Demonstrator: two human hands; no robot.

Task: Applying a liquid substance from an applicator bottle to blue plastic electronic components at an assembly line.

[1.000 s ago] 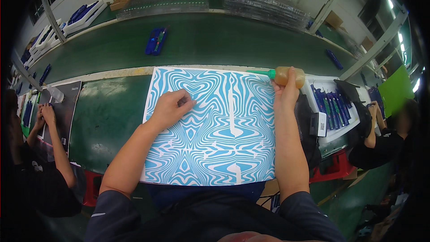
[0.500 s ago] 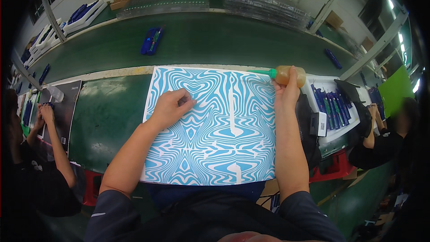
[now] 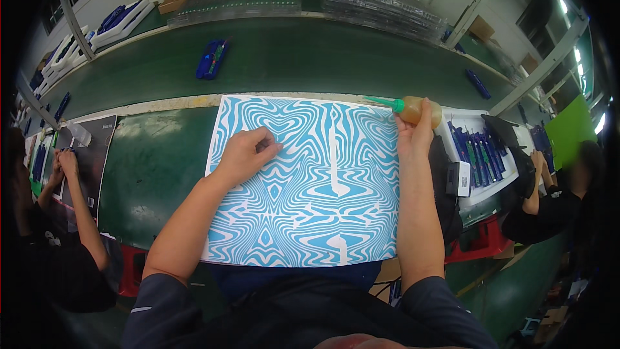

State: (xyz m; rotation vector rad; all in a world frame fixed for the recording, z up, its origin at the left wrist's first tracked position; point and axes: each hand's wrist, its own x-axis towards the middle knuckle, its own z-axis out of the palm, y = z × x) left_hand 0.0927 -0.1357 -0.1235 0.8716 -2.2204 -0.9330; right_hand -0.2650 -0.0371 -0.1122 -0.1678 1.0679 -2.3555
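A blue-and-white swirl-patterned sheet [image 3: 303, 220] covers the bench in front of me. My left hand [image 3: 250, 153] rests on its upper left part, fingers curled inward; whether anything is inside them is hidden. At the sheet's upper right corner, my right hand [image 3: 414, 130] grips a squeeze bottle [image 3: 411, 108] of amber liquid. The bottle lies nearly sideways, its long green nozzle [image 3: 381, 101] pointing left above the sheet's far edge.
Beyond the sheet runs a green belt [image 3: 290, 52] carrying an open blue case [image 3: 212, 59] and a closed blue piece [image 3: 477, 83]. To my right stand a white tray [image 3: 510, 178] of blue parts and a small white box [image 3: 459, 179]. Co-workers sit on both sides.
The blue pieces on the belt have shifted slightly left. My right hand has moved a little rightward with the bottle, whose nozzle tilts up more. My left hand has stayed put.
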